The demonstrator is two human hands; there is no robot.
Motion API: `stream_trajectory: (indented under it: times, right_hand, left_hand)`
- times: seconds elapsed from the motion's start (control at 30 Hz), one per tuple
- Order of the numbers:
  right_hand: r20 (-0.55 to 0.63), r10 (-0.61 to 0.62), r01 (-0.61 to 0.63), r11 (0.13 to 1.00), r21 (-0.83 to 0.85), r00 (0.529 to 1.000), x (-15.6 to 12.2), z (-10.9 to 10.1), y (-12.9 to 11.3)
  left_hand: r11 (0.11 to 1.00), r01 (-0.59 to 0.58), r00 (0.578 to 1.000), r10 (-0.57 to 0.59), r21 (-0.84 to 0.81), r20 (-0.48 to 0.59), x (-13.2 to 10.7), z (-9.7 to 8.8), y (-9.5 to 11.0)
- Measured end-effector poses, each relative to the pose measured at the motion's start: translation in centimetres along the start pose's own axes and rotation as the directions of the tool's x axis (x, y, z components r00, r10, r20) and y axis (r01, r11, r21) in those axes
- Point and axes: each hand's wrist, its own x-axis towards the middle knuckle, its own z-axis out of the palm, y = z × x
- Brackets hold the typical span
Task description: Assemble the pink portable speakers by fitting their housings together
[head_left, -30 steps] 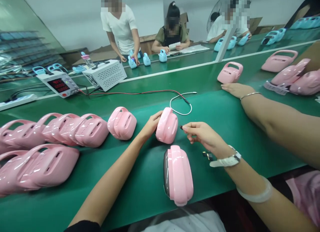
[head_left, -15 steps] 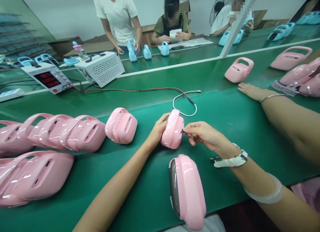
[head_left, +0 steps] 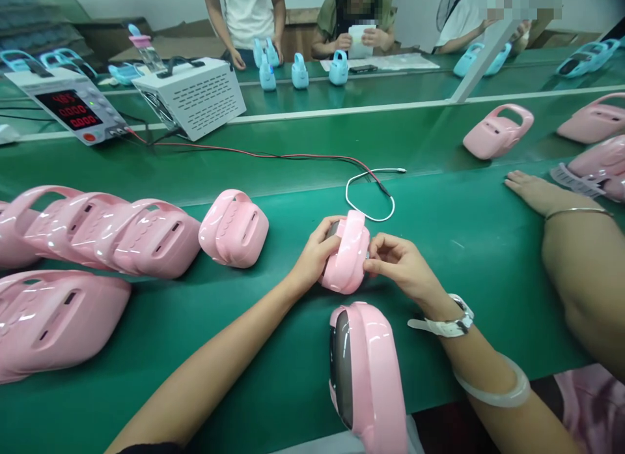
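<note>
At the far left, a row of pink units (head_left: 156, 236) stands closely packed on the green tabletop (head_left: 254, 389); a sweep of the left forearm could nudge one and scuff its glossy shell. A single pink unit (head_left: 234, 229) sits just beside the row's end, nearer that forearm. The person's left hand (head_left: 315, 255) has its fingers curled round the left side of the held pink unit (head_left: 347, 258), thumb over its near side, pinching it firmly; since the surface looks smooth, a sideways push might twist it out of that grip. The held unit is at mid-table, behind the near pink unit (head_left: 375, 369), which extends to the table's front edge and could be knocked off by an elbow. The white cable (head_left: 374, 219) loops just behind and might snag. The person's right hand (head_left: 398, 265) has thumb and forefinger drawn close at the unit's right side; whether they pinch anything cannot be told, but any small part there could slip or enter crooked if misaligned. Farther right, a co-worker's hand (head_left: 530, 190) rests well apart, making a bump less likely.
</note>
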Motion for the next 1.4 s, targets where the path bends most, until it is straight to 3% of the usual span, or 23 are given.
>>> stream_trajectory:
  times: [0.23,0.73,0.97,1.4]
  right_hand:
    - [0.143,0.017,-0.038,0.989,0.144,0.99,0.4,-1.4,0.5]
    - [0.03,0.076,-0.082,0.941,0.329,0.997,0.4,-0.5,0.9]
    - [0.072,0.065,-0.086,0.933,0.351,0.995,0.4,-0.6,1.2]
    - [0.118,0.072,-0.114,0.906,0.407,0.99,0.5,-0.6,1.3]
  left_hand:
    - [0.995,0.034,0.999,-0.03,-0.089,0.041,0.3,-0.3,-1.0]
    - [0.995,0.049,0.998,-0.045,-0.09,0.045,0.2,-0.5,-1.0]
    - [0.985,0.116,0.992,-0.107,-0.132,0.067,0.1,-0.3,-0.5]
    - [0.983,0.092,0.993,-0.079,-0.158,0.082,0.2,-0.2,-0.7]
